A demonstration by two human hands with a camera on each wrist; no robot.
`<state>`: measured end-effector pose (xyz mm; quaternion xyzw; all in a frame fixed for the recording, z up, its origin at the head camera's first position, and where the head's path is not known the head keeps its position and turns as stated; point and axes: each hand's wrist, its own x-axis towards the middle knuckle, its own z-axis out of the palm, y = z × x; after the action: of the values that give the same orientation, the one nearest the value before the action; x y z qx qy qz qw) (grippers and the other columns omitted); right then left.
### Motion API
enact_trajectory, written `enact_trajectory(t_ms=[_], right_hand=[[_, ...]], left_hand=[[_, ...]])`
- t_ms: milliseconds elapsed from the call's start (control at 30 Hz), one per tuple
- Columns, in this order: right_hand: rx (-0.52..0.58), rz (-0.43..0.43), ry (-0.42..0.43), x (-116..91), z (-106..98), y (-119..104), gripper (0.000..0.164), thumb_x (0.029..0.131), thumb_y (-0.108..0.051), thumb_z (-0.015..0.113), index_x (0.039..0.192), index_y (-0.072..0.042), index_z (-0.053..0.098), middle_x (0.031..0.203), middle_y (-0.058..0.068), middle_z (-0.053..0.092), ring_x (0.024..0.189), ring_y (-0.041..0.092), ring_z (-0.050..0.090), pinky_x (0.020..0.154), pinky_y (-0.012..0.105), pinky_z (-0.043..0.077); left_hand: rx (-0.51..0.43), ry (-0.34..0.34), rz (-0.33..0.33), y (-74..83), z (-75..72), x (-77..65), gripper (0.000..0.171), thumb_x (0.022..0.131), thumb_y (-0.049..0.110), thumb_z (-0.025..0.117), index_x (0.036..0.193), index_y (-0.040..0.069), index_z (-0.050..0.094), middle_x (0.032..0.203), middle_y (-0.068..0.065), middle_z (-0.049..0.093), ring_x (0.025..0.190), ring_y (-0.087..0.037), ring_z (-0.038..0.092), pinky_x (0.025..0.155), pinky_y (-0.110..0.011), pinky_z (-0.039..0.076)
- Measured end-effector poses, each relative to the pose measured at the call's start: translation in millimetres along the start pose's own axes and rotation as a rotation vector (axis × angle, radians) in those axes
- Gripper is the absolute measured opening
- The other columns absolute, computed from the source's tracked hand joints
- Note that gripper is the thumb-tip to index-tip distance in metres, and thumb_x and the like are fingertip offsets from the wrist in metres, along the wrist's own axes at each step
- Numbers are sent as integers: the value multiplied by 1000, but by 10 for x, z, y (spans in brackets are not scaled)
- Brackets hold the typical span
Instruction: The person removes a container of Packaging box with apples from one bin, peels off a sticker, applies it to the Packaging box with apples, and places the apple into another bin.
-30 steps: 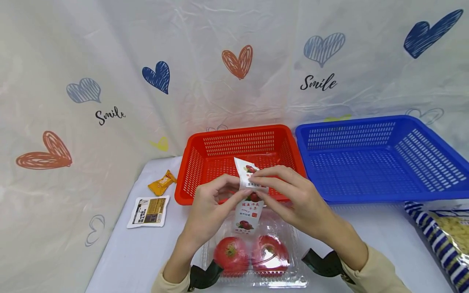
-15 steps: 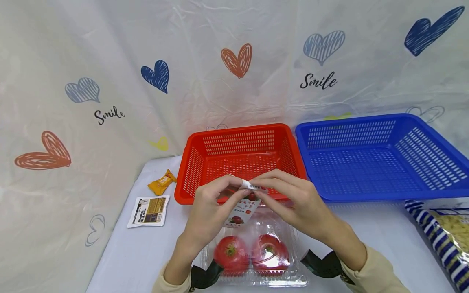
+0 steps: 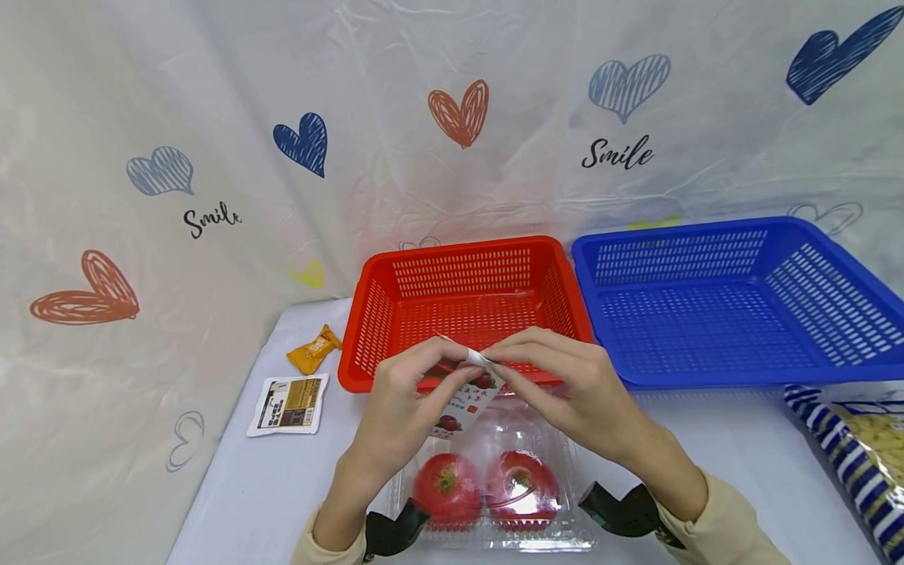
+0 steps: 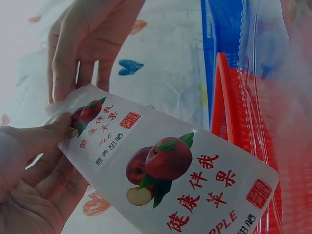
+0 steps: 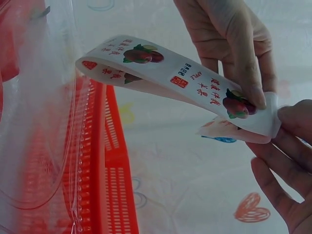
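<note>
A strip of white apple labels (image 3: 466, 406), printed with red apples and Chinese characters, is pinched between both hands above a clear plastic clamshell box (image 3: 526, 541). My left hand (image 3: 402, 396) grips it with thumb and fingers. From the other side my right hand (image 3: 575, 388) pinches the same spot, where the strip bends over. The right wrist view shows the label strip (image 5: 197, 80) curving back in a loop, with a short end beyond the fingers. Two red apples (image 3: 446, 486) show through the box lid.
Behind the hands stands a red plastic basket (image 3: 459, 263), beside a blue basket (image 3: 678, 377). At the left lie an orange-wrapped snack (image 3: 311, 351) and a small white packet (image 3: 288, 404). A blue-and-white striped bag (image 3: 847, 447) lies at the right edge.
The strip's upper end, upright above the fingers a second ago, has bent over at the fingertips. Its hanging part has swung to the left. Both hands have stayed nearly in place.
</note>
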<state>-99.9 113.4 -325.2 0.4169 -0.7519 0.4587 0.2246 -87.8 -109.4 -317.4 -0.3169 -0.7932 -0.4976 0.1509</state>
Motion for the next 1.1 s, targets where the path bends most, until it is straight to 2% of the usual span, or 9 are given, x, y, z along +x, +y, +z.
enact_trajectory(t_ms=[333, 467, 667, 800, 967, 1100], right_hand=[[12, 12, 89, -12, 9, 27, 36, 80, 14, 79, 111, -3, 77, 108, 8, 77, 103, 22, 74, 93, 20, 56], [66, 37, 135, -25, 6, 40, 29, 85, 12, 77, 109, -3, 78, 106, 9, 78, 101, 20, 75, 91, 22, 57], [209, 88, 220, -46, -18, 59, 21, 90, 13, 73, 109, 4, 76, 105, 11, 77, 96, 15, 74, 85, 24, 60], [340, 109, 310, -54, -45, 68, 26, 86, 24, 68, 109, 12, 73, 105, 11, 77, 92, 15, 75, 85, 25, 60], [306, 186, 415, -80, -69, 52, 27, 85, 27, 65, 108, 15, 72, 104, 1, 78, 91, 10, 76, 82, 19, 59], [315, 232, 430, -102, -72, 57, 27, 87, 25, 64, 110, 14, 72, 106, 1, 78, 94, 10, 76, 84, 18, 58]], left_hand=[[40, 2, -16, 12, -20, -51, 19, 88, 0, 81, 105, 5, 74, 96, -4, 76, 88, -14, 73, 76, -25, 62], [66, 11, -26, 22, -32, -76, 19, 88, 1, 82, 105, 6, 75, 96, -3, 77, 87, -13, 73, 72, -24, 62], [64, -14, -104, 34, -72, -139, 23, 89, 2, 82, 111, 5, 74, 98, -4, 76, 87, -13, 74, 75, -25, 62], [55, -13, -138, 37, -135, -181, 27, 88, 1, 82, 113, 4, 73, 99, -4, 76, 85, -13, 75, 73, -26, 62], [20, -6, -166, 14, -240, -256, 26, 90, 1, 81, 114, 5, 72, 100, -3, 75, 86, -14, 75, 75, -28, 63], [41, 35, -169, -30, -372, -339, 24, 90, 0, 80, 112, 6, 73, 98, -1, 75, 85, -14, 75, 79, -29, 63]])
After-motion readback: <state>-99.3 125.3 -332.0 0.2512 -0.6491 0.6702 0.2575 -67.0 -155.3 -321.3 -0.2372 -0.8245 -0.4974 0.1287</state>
